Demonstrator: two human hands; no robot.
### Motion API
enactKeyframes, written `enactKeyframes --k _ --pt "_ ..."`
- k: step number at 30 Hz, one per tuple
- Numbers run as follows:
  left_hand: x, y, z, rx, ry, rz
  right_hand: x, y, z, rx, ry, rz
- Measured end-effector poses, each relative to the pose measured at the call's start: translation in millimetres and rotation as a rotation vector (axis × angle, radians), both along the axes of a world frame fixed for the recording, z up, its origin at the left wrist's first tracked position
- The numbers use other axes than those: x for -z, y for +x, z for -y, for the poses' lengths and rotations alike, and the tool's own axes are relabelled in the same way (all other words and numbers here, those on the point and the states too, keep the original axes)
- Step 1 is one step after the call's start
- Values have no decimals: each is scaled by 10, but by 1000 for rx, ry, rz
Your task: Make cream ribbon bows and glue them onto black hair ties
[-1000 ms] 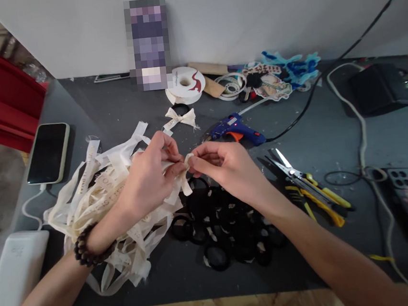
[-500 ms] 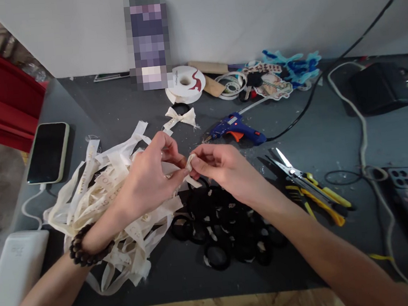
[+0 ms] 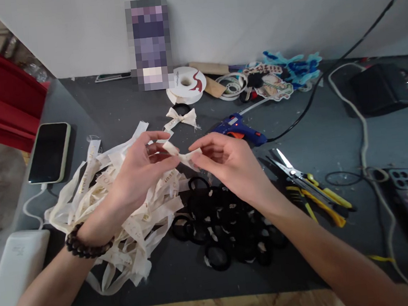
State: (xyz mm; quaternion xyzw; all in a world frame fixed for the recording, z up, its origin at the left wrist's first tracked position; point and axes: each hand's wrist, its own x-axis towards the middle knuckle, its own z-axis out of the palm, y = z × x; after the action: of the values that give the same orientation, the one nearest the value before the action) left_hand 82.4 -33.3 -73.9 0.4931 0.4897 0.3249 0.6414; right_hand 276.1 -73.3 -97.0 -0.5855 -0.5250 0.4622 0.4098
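Between my two hands is a small cream ribbon bow (image 3: 187, 157), its loops spread sideways. My left hand (image 3: 142, 161) pinches its left side with thumb and fingers. On the other side my right hand (image 3: 226, 160) grips the right loop between thumb and forefinger. Under my left hand lies a tangled heap of cream printed ribbon strips (image 3: 137, 246). A pile of black hair ties (image 3: 217, 257) sits below my right hand. Just beyond my hands, a finished-looking bow (image 3: 182, 118) rests with a black hair tie.
A blue glue gun (image 3: 245, 129) lies behind my right hand, its cord running right. Scissors (image 3: 296, 173) with yellow handles lie to the right. A ribbon spool (image 3: 186, 85) stands at the back. On the left are a phone (image 3: 48, 153) and a white power bank (image 3: 17, 277).
The bunched ribbon between my fingers has been spread out into a bow shape. My hands have moved slightly up and my fingers have shifted to its two sides.
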Motion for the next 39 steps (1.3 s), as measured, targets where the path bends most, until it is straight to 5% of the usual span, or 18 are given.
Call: enactKeyframes --k 8,14,23,39 --pt "31 -48 -26 227 107 -179 -46 -32 31 -30 39 42" --pt "19 -49 -26 246 196 -214 8 -6 4 -25 -44 -130" --pt "60 -65 -78 291 210 -226 19 -6 -1 -29 -5 -80" --pt "-6 -53 -39 232 355 -388 -65 -87 102 3 233 321"
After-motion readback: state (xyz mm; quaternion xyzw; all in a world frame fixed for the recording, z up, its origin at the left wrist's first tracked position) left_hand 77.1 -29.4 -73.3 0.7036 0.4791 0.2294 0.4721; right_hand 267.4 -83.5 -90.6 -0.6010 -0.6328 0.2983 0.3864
